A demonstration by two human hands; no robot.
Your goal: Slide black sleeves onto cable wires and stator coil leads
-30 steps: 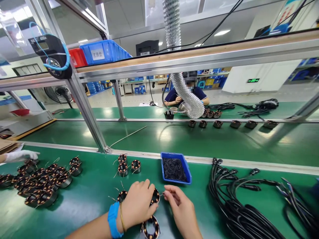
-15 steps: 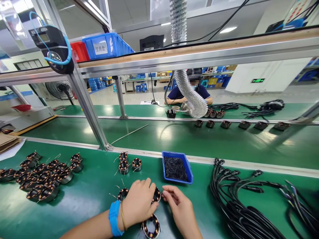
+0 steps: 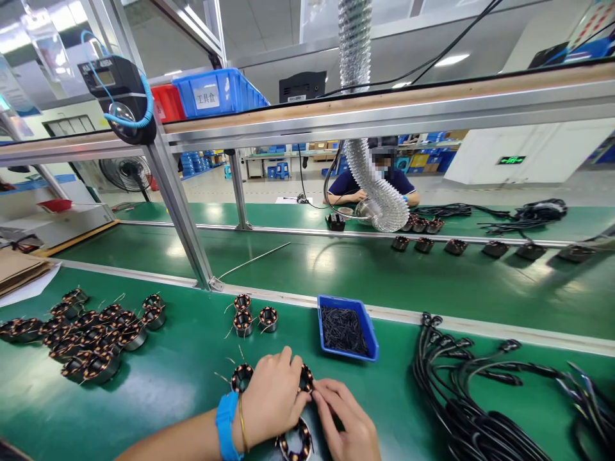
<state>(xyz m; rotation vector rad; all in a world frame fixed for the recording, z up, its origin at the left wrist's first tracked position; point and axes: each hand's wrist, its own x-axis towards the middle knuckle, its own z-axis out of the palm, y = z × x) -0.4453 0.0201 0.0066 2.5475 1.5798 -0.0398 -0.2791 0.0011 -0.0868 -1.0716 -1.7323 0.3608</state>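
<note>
My left hand (image 3: 275, 392), with a blue band at the wrist, is wrapped over a motor stator (image 3: 306, 378) with copper windings; only its right side shows. The fingers of my right hand (image 3: 348, 422) are pinched together at that stator's right edge, and what they hold is too small to make out. Just below my left hand lies another stator (image 3: 295, 442), partly covered. A third stator (image 3: 241, 376) with thin wires sticking up sits left of my left hand. Beyond my hands, a blue bin (image 3: 372, 336) holds many short black tubes (image 3: 343, 328).
Many stators (image 3: 96, 336) cluster at the left, and a small group (image 3: 243, 323) stands beyond my hands. Black cables (image 3: 461, 390) lie in a bundle at the right. A metal post (image 3: 175, 211) rises at the bench's back edge. Opposite sits a person (image 3: 346, 182) behind a hanging duct (image 3: 384, 205).
My right hand has moved in to the stator's right edge, its fingertips now touching there. The left hand keeps its hold. The whole view has shifted slightly.
</note>
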